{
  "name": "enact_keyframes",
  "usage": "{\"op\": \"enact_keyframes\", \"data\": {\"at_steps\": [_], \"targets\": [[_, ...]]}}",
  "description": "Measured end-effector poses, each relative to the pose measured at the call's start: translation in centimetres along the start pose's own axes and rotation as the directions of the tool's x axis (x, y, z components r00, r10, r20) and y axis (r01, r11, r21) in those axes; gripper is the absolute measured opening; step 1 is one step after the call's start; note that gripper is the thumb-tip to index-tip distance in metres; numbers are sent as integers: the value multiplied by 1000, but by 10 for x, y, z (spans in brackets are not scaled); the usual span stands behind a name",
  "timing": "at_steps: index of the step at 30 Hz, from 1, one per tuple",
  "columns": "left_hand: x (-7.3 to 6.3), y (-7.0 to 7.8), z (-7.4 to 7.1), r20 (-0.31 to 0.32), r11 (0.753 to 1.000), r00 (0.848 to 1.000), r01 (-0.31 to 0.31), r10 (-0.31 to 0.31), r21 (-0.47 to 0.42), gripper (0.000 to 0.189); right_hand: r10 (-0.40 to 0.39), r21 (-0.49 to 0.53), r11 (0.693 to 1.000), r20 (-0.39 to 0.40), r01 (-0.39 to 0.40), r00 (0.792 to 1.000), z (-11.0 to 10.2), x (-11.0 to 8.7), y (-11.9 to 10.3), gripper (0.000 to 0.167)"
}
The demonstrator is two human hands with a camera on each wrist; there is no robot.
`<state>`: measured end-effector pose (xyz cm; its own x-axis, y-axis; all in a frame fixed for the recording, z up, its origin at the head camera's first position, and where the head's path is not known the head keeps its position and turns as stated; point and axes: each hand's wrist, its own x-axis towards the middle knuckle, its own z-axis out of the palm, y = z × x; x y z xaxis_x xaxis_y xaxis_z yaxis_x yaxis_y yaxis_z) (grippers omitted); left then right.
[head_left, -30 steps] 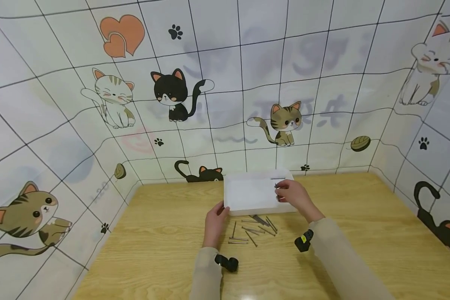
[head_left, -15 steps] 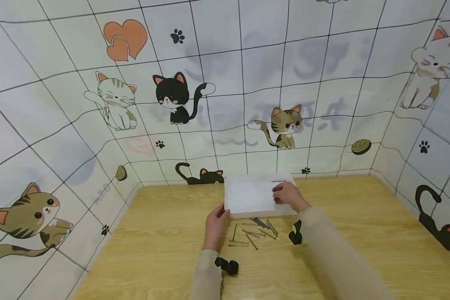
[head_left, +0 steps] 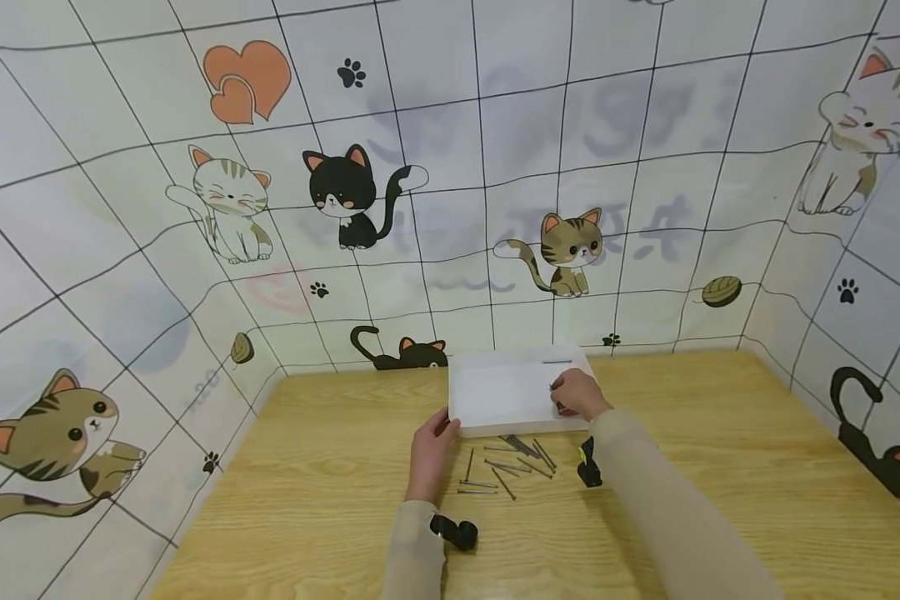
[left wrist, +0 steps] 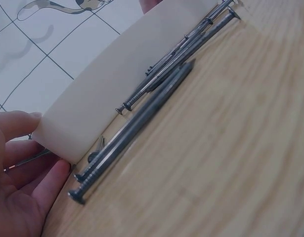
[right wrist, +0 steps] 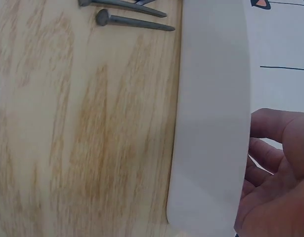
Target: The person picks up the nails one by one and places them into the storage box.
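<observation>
A shallow white tray (head_left: 495, 387) sits at the back of the wooden table. My left hand (head_left: 429, 442) grips its near left corner, thumb at the rim and fingers round the side; a thin dark rod shows between those fingers in the left wrist view. Over the tray's right part, my right hand (head_left: 581, 394) has its fingers curled down, and a small dark nail end pokes out by the fingertips. In the right wrist view the tray wall hides those fingertips. One nail (head_left: 557, 362) lies inside, near the far edge.
Several loose steel nails (head_left: 502, 468) lie scattered on the table (head_left: 330, 467) in front of the tray, some right along its front wall. Behind stands a white wall sheet (head_left: 450, 208) printed with cats.
My right hand has come slightly lower over the tray and its forearm has swung inward. The nail near the far edge shows more fully. The left hand keeps its hold.
</observation>
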<state>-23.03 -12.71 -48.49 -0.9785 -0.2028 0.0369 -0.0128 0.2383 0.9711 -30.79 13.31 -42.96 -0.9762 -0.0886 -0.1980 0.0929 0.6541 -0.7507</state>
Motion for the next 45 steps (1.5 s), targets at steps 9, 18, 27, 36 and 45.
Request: {"op": "enact_keyframes", "data": {"at_steps": [9,18,27,36,45], "targets": [[1,-3,0,-6,1000,1000,9,-9,6,41,-26,-179,984,6,27,1000,5,-3,2,25],[2,-1,0,-2,1000,1000,4,-4,4,42,-39,-245,969,-31,30,999,3,-7,-2,19],[3,-2,0,17,1000,1000,-1,1,3,42,-52,-249,968,-33,42,998,4,-8,-1,13],[2,-2,1,7,1000,1000,-22,22,14,42,-47,-233,971,-11,44,999,6,-9,-3,27],[1,-1,0,8,1000,1000,-17,17,-6,43,-51,-230,972,9,51,999,7,-5,-3,30]]}}
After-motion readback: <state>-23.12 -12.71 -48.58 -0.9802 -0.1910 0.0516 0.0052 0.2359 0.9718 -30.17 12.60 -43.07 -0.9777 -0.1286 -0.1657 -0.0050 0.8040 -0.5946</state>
